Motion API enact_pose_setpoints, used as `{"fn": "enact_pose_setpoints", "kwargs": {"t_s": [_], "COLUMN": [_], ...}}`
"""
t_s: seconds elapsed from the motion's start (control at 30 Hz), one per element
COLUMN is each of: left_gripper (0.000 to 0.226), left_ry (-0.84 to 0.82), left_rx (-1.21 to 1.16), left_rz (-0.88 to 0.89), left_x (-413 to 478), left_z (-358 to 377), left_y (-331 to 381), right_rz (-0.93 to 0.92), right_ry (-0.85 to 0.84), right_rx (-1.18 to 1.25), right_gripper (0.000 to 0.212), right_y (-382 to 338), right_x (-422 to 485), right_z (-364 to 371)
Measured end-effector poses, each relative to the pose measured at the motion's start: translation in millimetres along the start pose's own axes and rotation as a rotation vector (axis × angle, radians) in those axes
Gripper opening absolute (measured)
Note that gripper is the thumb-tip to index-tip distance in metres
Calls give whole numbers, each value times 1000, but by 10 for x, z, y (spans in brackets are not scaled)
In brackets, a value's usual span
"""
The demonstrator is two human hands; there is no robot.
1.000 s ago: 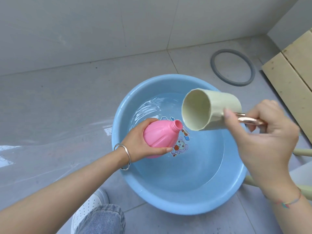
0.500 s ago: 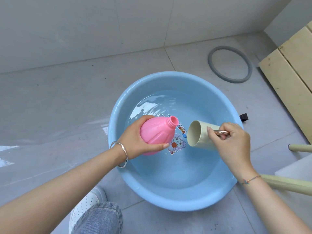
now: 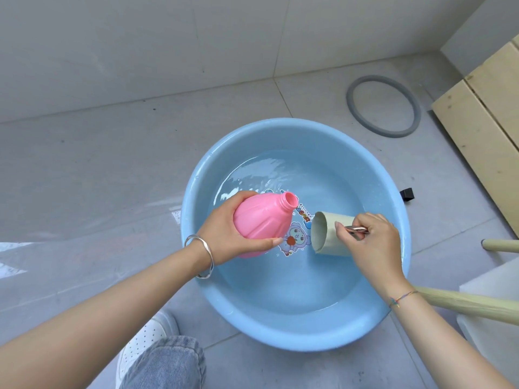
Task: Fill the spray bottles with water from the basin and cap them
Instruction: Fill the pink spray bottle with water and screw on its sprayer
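A blue basin (image 3: 295,329) holding water sits on the grey tiled floor (image 3: 98,169) at the centre of the frame, with a cartoon sticker (image 3: 295,238) visible on its bottom through the water. The left hand (image 3: 224,234), wearing a silver bangle (image 3: 206,256) at the wrist, is wrapped around the body of a pink bottle (image 3: 261,220), its grip closed on it; the bottle is uncapped, tilted with its open neck pointing toward the upper right, and held above the water at the left-centre of the basin. The right hand (image 3: 373,242), a coloured thread (image 3: 403,297) at its wrist, pinches the metallic handle (image 3: 358,229) of a pale green cup (image 3: 330,234), its grip closed on it; the cup lies on its side just right of the bottle, mouth facing left, low over the water. Whether the cup touches the water cannot be told. A grey ring (image 3: 383,106) lies on the floor at upper right, beside wooden boards (image 3: 483,127). A jeans-clad knee (image 3: 165,366) and a white shoe (image 3: 143,341) occupy the lower left.
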State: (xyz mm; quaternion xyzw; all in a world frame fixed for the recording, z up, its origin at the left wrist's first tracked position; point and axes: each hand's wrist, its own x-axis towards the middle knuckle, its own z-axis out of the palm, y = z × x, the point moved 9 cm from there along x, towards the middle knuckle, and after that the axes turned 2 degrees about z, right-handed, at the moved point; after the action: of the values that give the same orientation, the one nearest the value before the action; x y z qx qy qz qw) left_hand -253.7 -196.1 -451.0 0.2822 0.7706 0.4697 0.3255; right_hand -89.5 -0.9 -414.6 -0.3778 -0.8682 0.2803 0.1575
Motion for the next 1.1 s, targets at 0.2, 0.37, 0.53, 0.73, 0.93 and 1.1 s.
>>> {"fn": "enact_pose_setpoints", "kwargs": {"t_s": [0.2,0.37,0.53,0.73,0.93,1.1], "left_gripper": [78,81,78,80,82,80], "left_ry": [4,1,8,8,8,4], "left_rx": [1,9,15,14,19,10], "left_rz": [3,6,8,16,20,11], "left_x": [-7,-1,-4,-4,-3,-6], "left_z": [-7,-6,-9,-6,-5,-1], "left_y": [7,-1,5,2,0,-3], "right_rz": [165,242,263,200,102,89], "right_ry": [90,132,171,190,174,169], "right_rx": [192,460,620,733,711,606], "right_gripper": [50,55,46,54,44,50], "right_y": [196,232,-20,-416,-642,-687], "right_x": [21,-33,-53,-42,-43,-56], "right_z": [-275,-435,-606,-796,-871,-877]}}
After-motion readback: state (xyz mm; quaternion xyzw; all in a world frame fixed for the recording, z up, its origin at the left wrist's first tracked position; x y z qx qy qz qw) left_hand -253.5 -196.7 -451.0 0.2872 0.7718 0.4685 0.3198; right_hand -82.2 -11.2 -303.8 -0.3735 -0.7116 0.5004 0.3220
